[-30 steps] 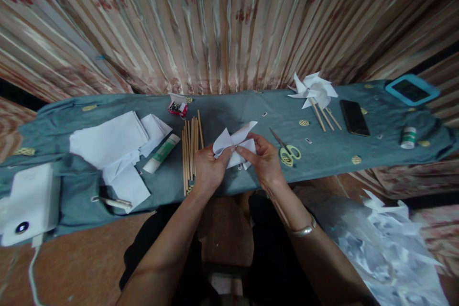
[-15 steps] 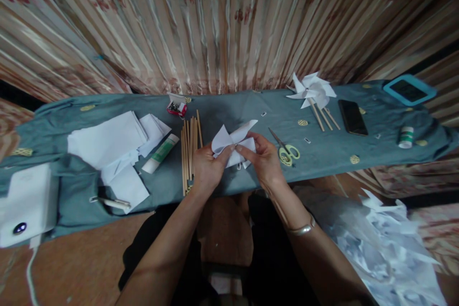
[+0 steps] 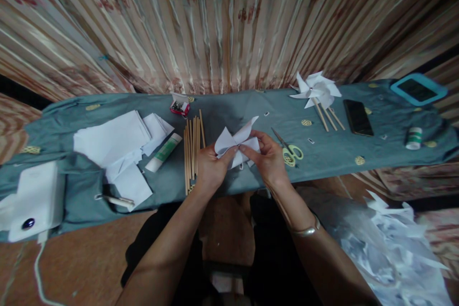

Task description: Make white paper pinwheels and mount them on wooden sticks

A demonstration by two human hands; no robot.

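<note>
White and papery, the pinwheel (image 3: 225, 139) is pinched near its centre by the left hand (image 3: 212, 165) and right hand (image 3: 268, 157), over the cloth (image 3: 222, 107); being light and easily creased (presumably), it is best held where the layers meet

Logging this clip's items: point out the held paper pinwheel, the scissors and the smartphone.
Held paper pinwheel (image 3: 230, 141): head view, near its centre.
Scissors (image 3: 287, 147): head view, where blades meet handles.
Smartphone (image 3: 358, 117): head view, on its dark screen.
</note>
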